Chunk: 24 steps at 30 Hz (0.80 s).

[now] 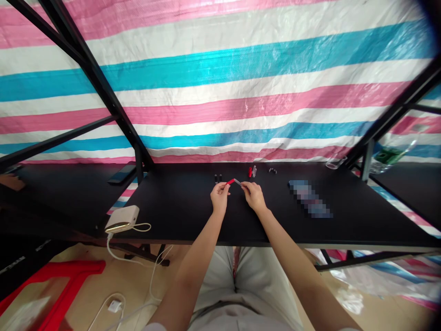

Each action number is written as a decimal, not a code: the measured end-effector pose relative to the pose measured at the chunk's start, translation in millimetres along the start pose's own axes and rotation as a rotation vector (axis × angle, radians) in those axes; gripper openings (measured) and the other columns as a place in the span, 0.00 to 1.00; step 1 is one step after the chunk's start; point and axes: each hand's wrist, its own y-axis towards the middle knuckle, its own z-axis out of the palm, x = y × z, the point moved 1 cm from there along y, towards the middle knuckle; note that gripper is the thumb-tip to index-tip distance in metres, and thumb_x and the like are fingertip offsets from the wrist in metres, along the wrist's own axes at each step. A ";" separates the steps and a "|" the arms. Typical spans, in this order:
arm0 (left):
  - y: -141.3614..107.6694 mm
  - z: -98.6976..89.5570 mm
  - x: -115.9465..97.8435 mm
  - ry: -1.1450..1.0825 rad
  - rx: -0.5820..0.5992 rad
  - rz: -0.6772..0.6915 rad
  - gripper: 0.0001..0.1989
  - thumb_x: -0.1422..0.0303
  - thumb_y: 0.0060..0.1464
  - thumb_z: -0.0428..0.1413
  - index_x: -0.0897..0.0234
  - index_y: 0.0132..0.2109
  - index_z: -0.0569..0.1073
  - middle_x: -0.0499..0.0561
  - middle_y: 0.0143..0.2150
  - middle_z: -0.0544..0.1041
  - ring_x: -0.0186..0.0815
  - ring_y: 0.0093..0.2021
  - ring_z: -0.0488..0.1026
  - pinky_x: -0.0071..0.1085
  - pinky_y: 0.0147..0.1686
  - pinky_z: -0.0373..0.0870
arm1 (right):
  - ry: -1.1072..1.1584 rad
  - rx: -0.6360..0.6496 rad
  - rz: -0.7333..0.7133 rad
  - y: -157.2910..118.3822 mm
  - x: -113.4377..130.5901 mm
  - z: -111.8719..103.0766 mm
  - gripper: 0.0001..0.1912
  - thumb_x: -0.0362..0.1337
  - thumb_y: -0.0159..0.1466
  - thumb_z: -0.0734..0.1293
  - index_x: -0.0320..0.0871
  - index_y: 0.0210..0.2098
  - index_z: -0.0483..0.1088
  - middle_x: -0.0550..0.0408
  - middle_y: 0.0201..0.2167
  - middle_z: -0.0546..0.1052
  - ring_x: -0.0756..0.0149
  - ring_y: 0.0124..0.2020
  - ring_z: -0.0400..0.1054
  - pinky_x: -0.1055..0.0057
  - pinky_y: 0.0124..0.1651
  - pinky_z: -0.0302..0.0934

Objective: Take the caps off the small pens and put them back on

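Note:
My left hand (219, 197) pinches a short red tube-like piece (230, 182) between thumb and fingers. In the fingers of my right hand (254, 196) is a slim greyish piece (237, 182), and its end meets the red one at an angle. Both hands are over the middle of the black table (182, 207). Just behind my left hand stand two small black cylinders (218, 178). Farther back, past my right hand, small red pieces (250, 172) lie beside clear tube-like ones (254, 171). A few tiny dark pieces (272, 170) are to their right.
A pixelated bluish item (310, 198) lies to the right. A white box-shaped device (123, 217) with a cable rests at the front left. Near the back right is a clear cup (336, 162). Black metal posts (99, 87) frame both sides, before a striped sheet (220, 69).

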 end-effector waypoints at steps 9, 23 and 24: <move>-7.1 4.9 -2.1 0.073 0.291 0.000 0.25 0.68 0.46 0.55 0.57 0.53 0.65 0.56 0.49 0.71 0.32 0.34 0.73 0.22 0.23 0.67 | 0.033 -0.061 -0.065 -1.4 -3.5 3.9 0.16 0.39 0.64 0.51 0.43 0.44 0.65 0.52 0.40 0.73 0.65 0.39 0.64 0.69 0.45 0.52; -10.9 5.9 -4.9 0.122 0.352 0.105 0.28 0.75 0.46 0.52 0.54 0.55 0.62 0.55 0.54 0.65 0.30 0.36 0.70 0.20 0.23 0.65 | 0.149 -0.017 0.056 13.7 -1.3 15.4 0.13 0.39 0.59 0.58 0.44 0.41 0.68 0.54 0.35 0.74 0.66 0.35 0.66 0.70 0.42 0.56; -10.7 5.0 -5.5 0.124 0.310 0.115 0.27 0.75 0.46 0.52 0.54 0.55 0.62 0.55 0.53 0.65 0.29 0.36 0.70 0.21 0.24 0.65 | 0.188 -0.019 0.078 17.4 -1.5 18.3 0.12 0.39 0.59 0.58 0.43 0.39 0.68 0.54 0.34 0.74 0.67 0.34 0.66 0.70 0.41 0.57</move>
